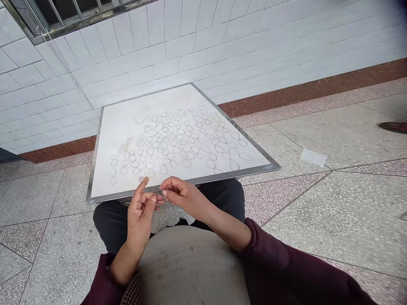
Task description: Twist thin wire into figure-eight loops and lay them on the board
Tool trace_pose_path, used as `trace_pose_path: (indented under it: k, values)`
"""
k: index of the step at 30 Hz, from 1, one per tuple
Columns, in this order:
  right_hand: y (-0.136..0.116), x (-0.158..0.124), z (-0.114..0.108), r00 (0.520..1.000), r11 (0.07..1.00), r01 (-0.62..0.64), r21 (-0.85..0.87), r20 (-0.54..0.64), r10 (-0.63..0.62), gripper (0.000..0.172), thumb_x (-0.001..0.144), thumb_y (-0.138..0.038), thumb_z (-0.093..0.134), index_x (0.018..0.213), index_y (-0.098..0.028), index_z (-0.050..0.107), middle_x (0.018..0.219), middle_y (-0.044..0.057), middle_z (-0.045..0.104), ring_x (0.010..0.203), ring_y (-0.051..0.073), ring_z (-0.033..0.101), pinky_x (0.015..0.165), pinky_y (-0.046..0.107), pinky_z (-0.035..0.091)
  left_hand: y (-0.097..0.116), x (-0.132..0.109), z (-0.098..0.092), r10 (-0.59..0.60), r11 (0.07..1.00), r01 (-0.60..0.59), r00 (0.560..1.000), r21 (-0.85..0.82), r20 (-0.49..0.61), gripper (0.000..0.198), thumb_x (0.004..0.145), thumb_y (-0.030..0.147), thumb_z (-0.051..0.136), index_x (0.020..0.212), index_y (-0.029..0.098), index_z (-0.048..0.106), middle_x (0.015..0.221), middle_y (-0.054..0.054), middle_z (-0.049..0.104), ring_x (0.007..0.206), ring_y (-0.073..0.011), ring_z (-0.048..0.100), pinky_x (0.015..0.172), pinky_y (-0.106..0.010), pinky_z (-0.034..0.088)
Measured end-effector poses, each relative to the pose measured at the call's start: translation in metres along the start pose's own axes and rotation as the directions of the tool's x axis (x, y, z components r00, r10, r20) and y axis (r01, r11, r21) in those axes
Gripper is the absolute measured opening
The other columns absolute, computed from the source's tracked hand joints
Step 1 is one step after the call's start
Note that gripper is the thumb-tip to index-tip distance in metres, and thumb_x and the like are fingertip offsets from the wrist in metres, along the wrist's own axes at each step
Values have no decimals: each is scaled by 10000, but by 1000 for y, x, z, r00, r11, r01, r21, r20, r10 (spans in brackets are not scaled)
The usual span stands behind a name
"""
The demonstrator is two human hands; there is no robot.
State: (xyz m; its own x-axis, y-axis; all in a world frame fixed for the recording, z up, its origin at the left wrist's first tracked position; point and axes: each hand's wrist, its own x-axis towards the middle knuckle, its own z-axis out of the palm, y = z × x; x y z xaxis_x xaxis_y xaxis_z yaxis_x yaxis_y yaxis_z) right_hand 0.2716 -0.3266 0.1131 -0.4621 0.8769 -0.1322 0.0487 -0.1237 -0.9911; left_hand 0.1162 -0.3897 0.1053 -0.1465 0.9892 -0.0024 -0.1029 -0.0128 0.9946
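A white board with a metal rim (104,127) rests on my knees, its far edge against the tiled wall. Several thin wire loops (178,140) shaped like figure eights lie spread over it. Just in front of the board's near edge, my left hand (141,212) and my right hand (181,195) meet. Both pinch a thin wire loop (157,192) between fingertips. My left forefinger points up.
White tiled wall (222,46) with a brown skirting strip behind the board. Speckled stone floor (333,203) all round. A scrap of paper (313,157) lies on the floor to the right. A person's shoe (394,126) shows at the right edge. A barred window (63,12) is top left.
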Motion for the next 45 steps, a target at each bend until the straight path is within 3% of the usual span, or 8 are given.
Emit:
trace_pose_path:
  k: [8,14,21,26,33,37,42,45]
  values:
    - [10,2,-3,995,994,88,60,32,-91,186,895,-340,612,1050,-254,556,837,-29,558,683,107,508,662,276,451,-4,3,-1,-60,987,58,998,-148,-9,492,899,310,660,1370,256,528,827,17,665,748,-128,685,720,-259,537]
    - [14,-1,-6,978,988,121,96,159,-135,296,892,-334,635,1173,-276,559,877,-17,572,776,125,573,726,295,477,-2,4,-1,-19,985,15,1000,-174,-19,441,903,282,655,1333,245,562,811,14,682,734,-113,656,732,-256,536]
    - [15,-1,-3,979,976,111,188,149,-141,246,884,-320,649,1111,-261,575,909,-9,611,740,108,582,694,276,493,1,4,-3,9,980,-14,1000,-197,-27,419,904,255,656,1316,252,580,804,18,680,738,-105,656,763,-252,541]
    - [10,-1,-2,982,974,116,195,122,-141,164,866,-359,673,904,-226,585,793,-17,607,713,118,587,672,278,494,5,3,-3,12,981,-22,999,-195,-50,437,885,249,681,1312,258,586,823,16,681,760,-109,667,774,-252,542]
    - [11,-2,1,983,982,147,115,89,-158,135,882,-352,654,890,-219,638,809,-4,633,725,123,598,702,290,520,3,2,-5,11,985,-16,999,-169,-36,443,887,263,681,1317,260,579,840,10,681,827,-127,669,833,-277,532]
    - [15,-1,2,967,967,253,-11,28,-253,82,906,-303,621,890,-226,644,829,8,643,740,135,620,687,288,521,0,3,-5,-4,988,2,1000,-152,-13,455,884,264,684,1324,265,567,906,-3,699,832,-129,664,862,-297,523]
    - [21,0,0,875,819,460,-344,22,-483,102,938,-213,559,925,-242,655,820,20,665,751,147,605,651,276,484,-2,4,-5,-14,993,11,1000,-117,-26,472,855,257,716,1306,268,579,894,2,700,824,-125,657,870,-296,516]
    - [21,0,-1,833,733,519,-439,68,-549,151,967,-179,513,963,-245,649,832,23,678,789,154,610,689,287,489,-3,5,-5,-24,995,20,999,-103,-41,484,841,265,730,1302,270,581,893,1,702,834,-130,654,877,-300,514]
